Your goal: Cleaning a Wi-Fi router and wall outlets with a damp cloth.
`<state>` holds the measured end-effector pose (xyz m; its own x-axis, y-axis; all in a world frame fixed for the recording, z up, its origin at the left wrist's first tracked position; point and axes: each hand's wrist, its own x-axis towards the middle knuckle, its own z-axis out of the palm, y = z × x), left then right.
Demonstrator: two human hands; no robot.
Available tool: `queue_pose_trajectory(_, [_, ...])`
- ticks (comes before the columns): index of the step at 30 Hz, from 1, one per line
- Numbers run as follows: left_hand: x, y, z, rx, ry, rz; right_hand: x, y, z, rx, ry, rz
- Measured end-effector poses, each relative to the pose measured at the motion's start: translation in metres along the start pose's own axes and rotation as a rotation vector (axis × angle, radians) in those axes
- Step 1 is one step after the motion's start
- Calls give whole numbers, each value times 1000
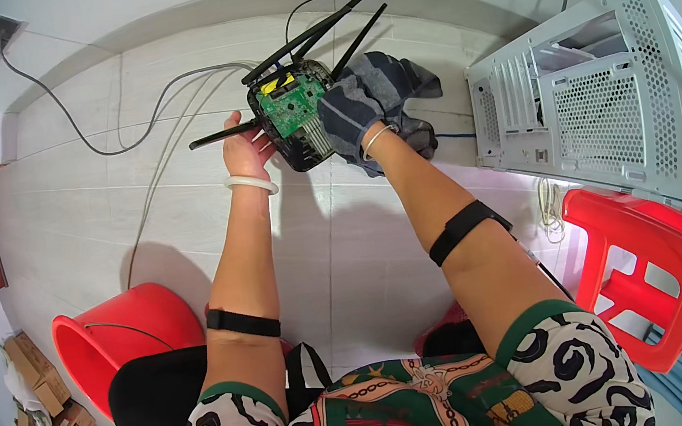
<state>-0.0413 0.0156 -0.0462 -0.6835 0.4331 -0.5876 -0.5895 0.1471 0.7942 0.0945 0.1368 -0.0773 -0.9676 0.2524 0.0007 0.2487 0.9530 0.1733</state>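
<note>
An opened router (295,113), with its green circuit board, a metal heatsink and black antennas showing, is held up above the tiled floor. My left hand (247,147) supports its left side, the fingers partly behind the black casing beside one antenna. Over my right hand (360,123) lies a dark grey striped cloth (388,88), which hides the fingers. The covered hand rests against the router's right edge. Whether those fingers grip the cloth alone or the router too, I cannot tell. Cables run from behind the router.
A white computer case (594,99) stands at the right, above a red plastic stool (652,277). A red bucket (139,332) lies tipped at the lower left. Cardboard boxes (39,374) are stacked at the far left. A grey cable (144,130) crosses the floor to a wall opening.
</note>
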Motion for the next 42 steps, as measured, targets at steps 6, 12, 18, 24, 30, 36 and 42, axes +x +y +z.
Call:
queue_pose_trajectory(6, [0, 21, -15, -365, 6, 220, 6, -4, 14, 16, -38, 14])
queue_pose_trajectory(12, [14, 46, -43, -395, -199, 559, 8, -7, 15, 57, -42, 4])
queue_pose_trajectory(18, [-5, 13, -12, 80, -145, 461, 6, -18, 21, 173, 375, -34])
queue_pose_trajectory(24, [24, -6, -40, -175, 253, 415, 12, -16, 30, 350, 83, 39])
queue_pose_trajectory(30, [5, -102, -62, 30, 123, -78, -4, 1, 33, -199, 271, -276])
queue_pose_trajectory(36, [-5, -81, -53, 32, 5, -127, -2, -3, 5, 77, -101, -43])
queue_pose_trajectory(42, [-9, -81, -38, 190, -70, 140, -10, 9, 38, -274, 277, -315])
